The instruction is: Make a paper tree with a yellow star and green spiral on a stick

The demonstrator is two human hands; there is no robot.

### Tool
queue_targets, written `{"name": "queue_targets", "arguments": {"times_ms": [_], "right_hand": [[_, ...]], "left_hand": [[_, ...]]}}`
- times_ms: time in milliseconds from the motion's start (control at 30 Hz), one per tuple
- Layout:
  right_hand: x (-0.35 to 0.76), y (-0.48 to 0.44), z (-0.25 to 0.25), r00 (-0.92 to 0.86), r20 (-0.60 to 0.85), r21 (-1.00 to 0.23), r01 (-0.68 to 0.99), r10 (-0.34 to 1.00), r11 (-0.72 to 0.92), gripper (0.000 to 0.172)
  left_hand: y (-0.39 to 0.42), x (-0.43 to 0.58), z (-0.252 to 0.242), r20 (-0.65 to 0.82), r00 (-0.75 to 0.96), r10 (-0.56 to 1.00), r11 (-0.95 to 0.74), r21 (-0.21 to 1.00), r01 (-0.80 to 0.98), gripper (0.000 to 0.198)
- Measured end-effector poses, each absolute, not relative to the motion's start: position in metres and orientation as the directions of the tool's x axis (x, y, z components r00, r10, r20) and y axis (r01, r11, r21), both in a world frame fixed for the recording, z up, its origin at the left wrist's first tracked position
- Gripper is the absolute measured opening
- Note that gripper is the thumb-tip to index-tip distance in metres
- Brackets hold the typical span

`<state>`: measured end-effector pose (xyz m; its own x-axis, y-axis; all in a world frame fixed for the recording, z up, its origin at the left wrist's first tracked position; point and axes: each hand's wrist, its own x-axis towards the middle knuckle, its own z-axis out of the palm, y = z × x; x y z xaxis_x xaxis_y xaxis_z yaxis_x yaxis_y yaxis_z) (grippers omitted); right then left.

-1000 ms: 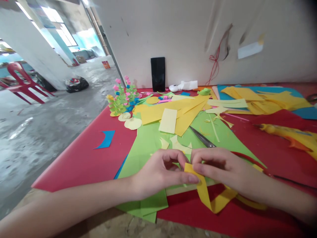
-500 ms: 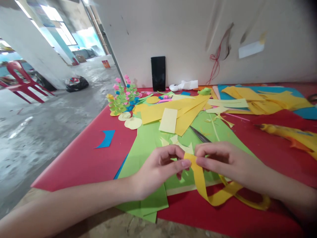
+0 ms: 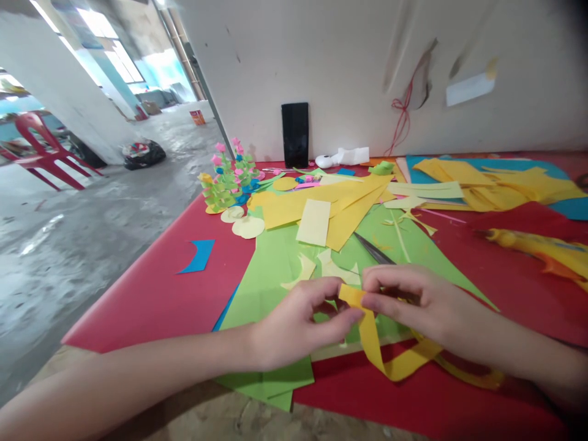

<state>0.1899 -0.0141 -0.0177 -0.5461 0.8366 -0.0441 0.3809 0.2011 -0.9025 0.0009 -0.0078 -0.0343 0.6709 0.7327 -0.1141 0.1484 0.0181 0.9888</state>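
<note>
A yellow paper strip (image 3: 371, 340) is pinched near its upper end by both hands. My left hand (image 3: 307, 324) is closed, its thumb and fingers at the strip's left edge. From the other side my right hand (image 3: 418, 300) grips the same end between thumb and forefinger. The rest of the strip hangs in a loop and trails under the right wrist. Dark scissors (image 3: 373, 248) lie just beyond the right hand, partly hidden by it. Pale yellow paper scraps (image 3: 337, 268) rest on the green paper (image 3: 271, 269) beyond the fingers.
Folded-paper plants (image 3: 227, 180) with pink tips stand at the back left. A black phone (image 3: 295, 135) leans on the wall. Yellow sheets (image 3: 298, 207) spread across the middle. At right lies a yellow glue gun (image 3: 535, 242). A blue scrap (image 3: 199, 256) sits on red paper (image 3: 151, 300).
The left hand's thumb has slid slightly right along the strip's end, and the hand has turned a little. The right hand has barely moved. The view has shifted slightly.
</note>
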Motion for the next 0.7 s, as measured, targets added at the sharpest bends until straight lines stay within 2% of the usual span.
{"name": "queue_targets", "arguments": {"times_ms": [233,367,433,500,600,700], "right_hand": [[0.187,-0.013,-0.01,-0.558,-0.037,-0.877,0.416,0.829,0.24,0.021],[0.188,-0.015,-0.007,-0.536,-0.066,-0.884,0.422,0.842,0.2,0.027],[0.188,-0.016,-0.008,-0.496,-0.082,-0.901,0.407,0.864,0.148,0.03],[0.187,-0.017,-0.01,-0.477,-0.095,-0.915,0.388,0.874,0.112,0.03],[0.185,-0.018,-0.015,-0.493,-0.03,-0.879,0.427,0.87,0.212,0.028],[0.184,-0.019,-0.018,-0.534,0.085,-0.786,0.483,0.841,0.386,0.025]], "left_hand": [[-0.004,-0.006,-0.029,-0.095,0.684,0.723,0.057,0.995,0.079,0.019],[-0.003,-0.008,-0.034,-0.01,0.727,0.687,0.053,0.998,-0.036,0.034],[-0.004,-0.007,-0.038,0.018,0.729,0.684,0.029,0.998,-0.052,0.025],[-0.007,-0.004,-0.042,0.009,0.72,0.694,-0.007,1.0,-0.005,0.003],[-0.01,0.001,-0.044,-0.006,0.695,0.719,-0.047,0.997,0.058,0.029],[-0.009,0.002,-0.042,-0.022,0.628,0.778,-0.025,0.998,0.065,0.026]]}}
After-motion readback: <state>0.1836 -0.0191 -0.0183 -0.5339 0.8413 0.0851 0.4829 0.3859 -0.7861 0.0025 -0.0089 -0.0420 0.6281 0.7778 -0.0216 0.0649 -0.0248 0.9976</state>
